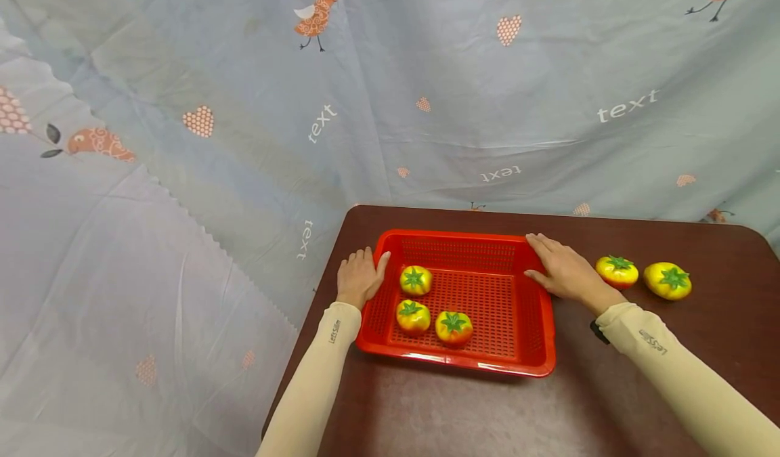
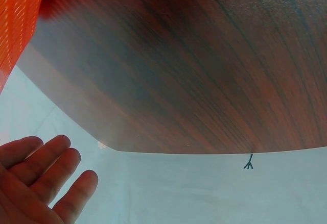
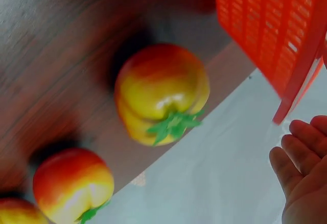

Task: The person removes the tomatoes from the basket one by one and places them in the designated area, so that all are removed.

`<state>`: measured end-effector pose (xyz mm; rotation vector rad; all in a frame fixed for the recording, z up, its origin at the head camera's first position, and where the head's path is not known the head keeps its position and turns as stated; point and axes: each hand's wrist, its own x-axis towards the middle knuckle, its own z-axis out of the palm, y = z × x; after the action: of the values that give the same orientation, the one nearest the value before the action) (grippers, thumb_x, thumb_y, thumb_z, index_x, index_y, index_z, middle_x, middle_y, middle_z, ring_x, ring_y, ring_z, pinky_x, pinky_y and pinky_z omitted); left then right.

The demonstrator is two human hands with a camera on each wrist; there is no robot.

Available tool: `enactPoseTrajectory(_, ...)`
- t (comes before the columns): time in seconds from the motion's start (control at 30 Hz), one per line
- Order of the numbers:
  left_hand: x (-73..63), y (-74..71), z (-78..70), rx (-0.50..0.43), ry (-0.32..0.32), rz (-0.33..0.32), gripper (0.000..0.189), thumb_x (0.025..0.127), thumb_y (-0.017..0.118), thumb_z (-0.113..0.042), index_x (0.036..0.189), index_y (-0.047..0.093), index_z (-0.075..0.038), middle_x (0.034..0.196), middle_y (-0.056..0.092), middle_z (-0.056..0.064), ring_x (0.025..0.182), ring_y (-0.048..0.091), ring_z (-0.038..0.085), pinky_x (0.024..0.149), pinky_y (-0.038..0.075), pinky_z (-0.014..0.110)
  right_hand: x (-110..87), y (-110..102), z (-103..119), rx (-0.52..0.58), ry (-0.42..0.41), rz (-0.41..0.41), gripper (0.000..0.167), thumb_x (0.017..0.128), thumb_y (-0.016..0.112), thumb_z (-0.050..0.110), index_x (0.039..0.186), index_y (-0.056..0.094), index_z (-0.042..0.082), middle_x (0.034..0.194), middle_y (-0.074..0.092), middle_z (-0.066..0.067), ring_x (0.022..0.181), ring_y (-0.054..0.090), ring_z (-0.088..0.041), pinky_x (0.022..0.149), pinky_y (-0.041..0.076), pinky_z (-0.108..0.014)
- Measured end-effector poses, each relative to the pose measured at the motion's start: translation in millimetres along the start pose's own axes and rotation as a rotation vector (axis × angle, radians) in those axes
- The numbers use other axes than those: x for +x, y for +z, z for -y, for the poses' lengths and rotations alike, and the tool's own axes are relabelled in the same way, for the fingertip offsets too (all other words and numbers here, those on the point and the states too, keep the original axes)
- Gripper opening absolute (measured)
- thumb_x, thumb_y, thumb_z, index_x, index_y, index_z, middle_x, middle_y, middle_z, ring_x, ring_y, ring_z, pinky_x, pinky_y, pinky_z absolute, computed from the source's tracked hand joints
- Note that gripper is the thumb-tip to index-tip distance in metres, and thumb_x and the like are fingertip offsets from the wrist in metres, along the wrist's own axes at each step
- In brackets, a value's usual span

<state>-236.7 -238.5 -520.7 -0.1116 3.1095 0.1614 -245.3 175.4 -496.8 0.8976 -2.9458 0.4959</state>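
At the lower centre of the head view, a red basket rests on the dark worktop, its long axis running left to right across the frame, the right end slightly lower. The left hand lies at the left rim and the right hand at the right rim near the far corner, so that the basket sits between the two, each hand nearest its own short end; this opposed placement is judged the governing relation for any shift of the basket. On both sides the fingers are nearly straight, the thumbs spread well away, with no grip visible; how firmly either hand presses the rim cannot be told. Within the basket, three fruits occupy the left half. To the right of the frame, two loose fruits stand beyond the right hand, which is the nearer one. At the lower left of the right wrist view, a third loose fruit is cut by the edge. Patterned cloth fills the upper frame.
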Motion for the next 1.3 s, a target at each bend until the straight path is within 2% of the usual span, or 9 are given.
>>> enactPoseTrajectory(0.27,0.5,-0.4,-1.8,-0.008,0.006,-0.001,0.079,0.101,0.021,-0.060,0.144,0.044,0.003,0.140,0.052,0.021,0.129,0.050,0.038,0.108,0.039,0.050,4.9,12,14,-0.015,-0.053,-0.017,0.071,0.089,0.072,0.023,0.142,0.040,-0.011,0.144,0.045,-0.030,0.133,0.043,-0.046,0.103,0.040,-0.061)
enactPoseTrajectory(0.5,1.3,-1.1,-1.9,-0.005,0.007,-0.001,0.081,0.101,0.019,-0.062,0.144,0.044,0.003,0.141,0.052,0.021,0.129,0.049,0.038,0.109,0.038,0.050,6.7,16,22,-0.005,-0.059,0.010,0.070,0.091,0.070,0.024,0.144,0.038,-0.009,0.146,0.043,-0.029,0.135,0.042,-0.046,0.102,0.040,-0.063)
enactPoseTrajectory(0.73,0.4,-0.3,-2.1,-0.001,0.015,-0.016,0.080,0.102,0.020,-0.060,0.143,0.045,0.003,0.139,0.054,0.021,0.127,0.051,0.037,0.107,0.040,0.050,5.9,21,34,-0.007,-0.109,-0.002,0.069,0.090,0.071,0.025,0.142,0.041,-0.009,0.143,0.047,-0.029,0.132,0.045,-0.045,0.103,0.041,-0.061)
enactPoseTrajectory(0.93,-0.3,0.6,-1.6,0.001,0.012,-0.016,0.079,0.101,0.021,-0.060,0.143,0.045,0.003,0.139,0.054,0.021,0.127,0.051,0.037,0.107,0.040,0.050,7.4,24,44,0.001,-0.115,0.001,0.070,0.090,0.071,0.027,0.143,0.041,-0.008,0.144,0.047,-0.028,0.133,0.045,-0.044,0.104,0.041,-0.059)
enactPoseTrajectory(1.3,-0.9,0.7,0.3,-0.001,0.015,-0.033,0.079,0.101,0.022,-0.059,0.141,0.047,0.004,0.137,0.055,0.022,0.125,0.053,0.038,0.106,0.042,0.050,10.2,25,60,0.003,-0.124,0.065,0.072,0.089,0.072,0.030,0.144,0.042,-0.005,0.145,0.047,-0.026,0.134,0.046,-0.042,0.106,0.040,-0.058)
